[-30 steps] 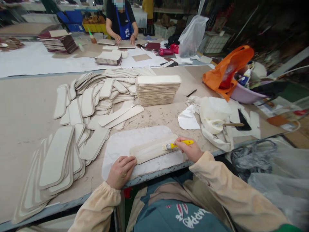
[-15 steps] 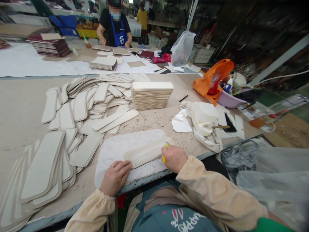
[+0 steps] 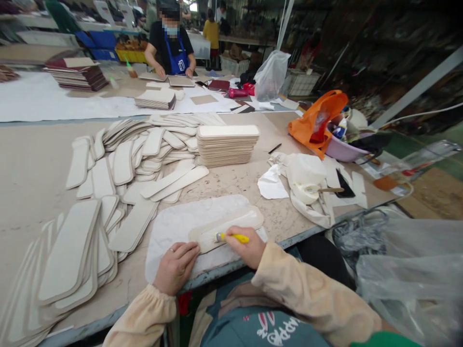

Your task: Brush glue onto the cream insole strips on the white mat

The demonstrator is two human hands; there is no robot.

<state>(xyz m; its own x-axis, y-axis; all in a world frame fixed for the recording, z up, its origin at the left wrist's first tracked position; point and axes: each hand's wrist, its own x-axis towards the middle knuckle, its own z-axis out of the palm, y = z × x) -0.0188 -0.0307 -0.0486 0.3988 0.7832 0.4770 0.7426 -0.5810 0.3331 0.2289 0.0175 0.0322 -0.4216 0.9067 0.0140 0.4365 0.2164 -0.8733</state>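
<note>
A long off-white panel (image 3: pixel 238 220) with rounded corners lies on a white sheet (image 3: pixel 164 229) near the table's front edge. Wet-looking streaks cover part of its top. My left hand (image 3: pixel 178 265) has its fingers together, pinning down the panel's left end; the thumb is mostly hidden. A small brush (image 3: pixel 237 237) with a yellow handle is in my closed right hand (image 3: pixel 249 246), its bristles touching the panel left of its middle. Beyond the sheet stands a neat stack of similar panels (image 3: pixel 228 144). Many more panels (image 3: pixel 68 250) lie in loose, overlapping piles to the left.
A white tub (image 3: pixel 307 173) with a stick across it stands right, beside crumpled paper (image 3: pixel 273 182). Farther right are an orange bag (image 3: pixel 316 123) and a lilac basin (image 3: pixel 347 150). Across the table, a co-worker (image 3: pixel 173 48) handles flat boards. Clear plastic bags (image 3: pixel 408 270) hang beside the table.
My right hand has moved the brush leftward along the panel, from its right end to left of the middle. My left hand stays at the panel's left end. The view has shifted slightly.
</note>
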